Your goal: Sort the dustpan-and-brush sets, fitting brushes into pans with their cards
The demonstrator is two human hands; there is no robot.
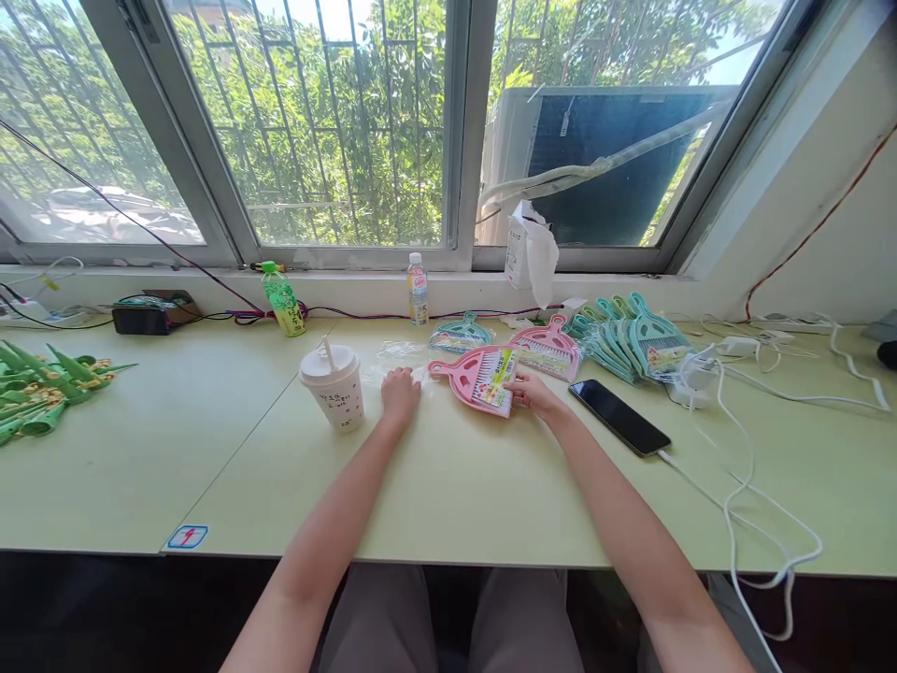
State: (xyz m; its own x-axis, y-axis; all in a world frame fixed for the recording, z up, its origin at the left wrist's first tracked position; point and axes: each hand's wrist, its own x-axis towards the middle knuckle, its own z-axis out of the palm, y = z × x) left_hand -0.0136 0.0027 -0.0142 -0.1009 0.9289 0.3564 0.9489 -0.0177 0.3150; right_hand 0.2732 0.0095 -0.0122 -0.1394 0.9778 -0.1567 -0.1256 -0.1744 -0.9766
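My right hand [536, 393] grips the right edge of a pink toy-size dustpan and brush set [476, 379] with a printed label, its handle pointing left. My left hand [401, 394] rests on the table with curled fingers on a crumpled clear plastic bag [399, 351]; the fingertips are partly hidden. Just behind lie another pink dustpan set [550, 344] and a teal one [461, 332], both in clear wrapping. Several green dustpan sets [641, 336] are heaped to the right of these.
A lidded white cup [334, 388] with a straw stands left of my left hand. A black phone [620, 418] on a white cable [735, 486] lies at right. Bottles [284, 299] stand along the window wall. Green cone-shaped pieces [49, 388] lie far left.
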